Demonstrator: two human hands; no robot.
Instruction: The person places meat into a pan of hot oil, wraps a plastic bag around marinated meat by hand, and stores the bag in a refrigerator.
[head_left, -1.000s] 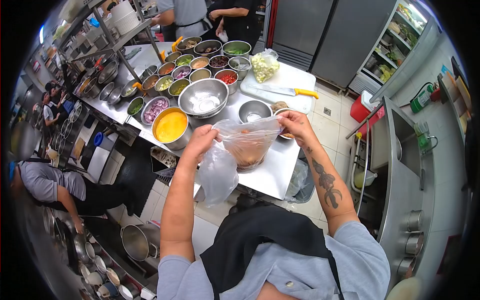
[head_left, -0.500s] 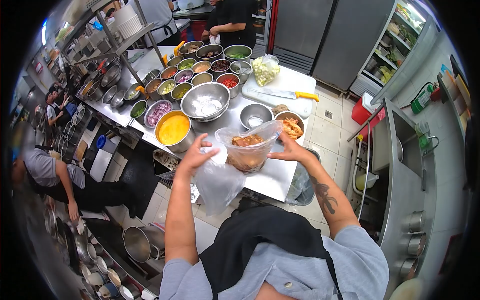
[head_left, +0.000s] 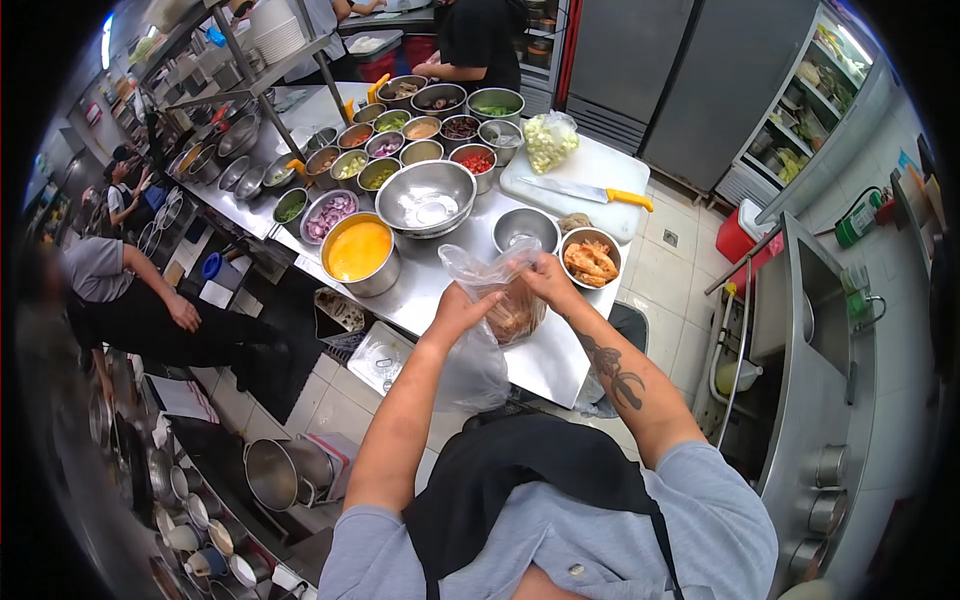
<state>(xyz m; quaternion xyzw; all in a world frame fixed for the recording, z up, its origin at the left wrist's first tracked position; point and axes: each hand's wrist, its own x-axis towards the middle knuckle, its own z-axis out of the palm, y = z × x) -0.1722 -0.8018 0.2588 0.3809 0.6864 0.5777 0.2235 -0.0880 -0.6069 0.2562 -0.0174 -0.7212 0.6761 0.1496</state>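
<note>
A clear plastic bag with brown food in its bottom stands at the front edge of the steel table. My left hand is closed on the bag's left side, thumb pointing toward the bag's middle. On the other side, my right hand pinches the bag near its top rim. Loose plastic hangs below my left hand, over the table edge. Just behind the right hand is a steel bowl, and a pot of orange-brown cooked pieces sits to its right.
A pot of yellow liquid and a large steel bowl stand on the table, with several small ingredient pots behind. A yellow-handled knife lies on a white cutting board. Co-workers stand at left and beyond the table.
My hands have come together from either side of the bag and now grip it. The bag's opening has been gathered narrower. The camera view has shifted slightly.
</note>
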